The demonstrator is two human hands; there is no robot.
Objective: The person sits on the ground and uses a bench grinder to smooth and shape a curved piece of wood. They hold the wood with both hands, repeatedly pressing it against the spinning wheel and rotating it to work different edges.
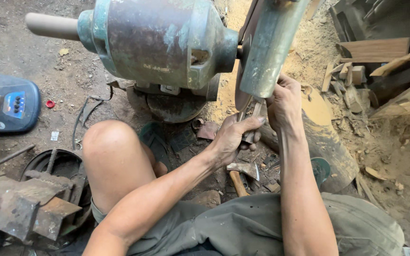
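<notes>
My left hand (231, 137) and my right hand (284, 102) both grip a small piece of wood (254, 114) and hold it up against the spinning disc (242, 92) of a green bench grinder (157, 42). The disc's green guard (269, 47) hangs just above my hands. I sit low, with my bare left knee (110, 147) raised beside the machine. Most of the wood piece is hidden by my fingers.
A hatchet (243, 173) with a wooden handle lies on the ground under my forearms. A big log (323, 137) sits right of my hands, wood offcuts (371, 52) and sawdust beyond it. Rusty metal scraps (24, 204) lie lower left, a blue scale (15, 102) at left.
</notes>
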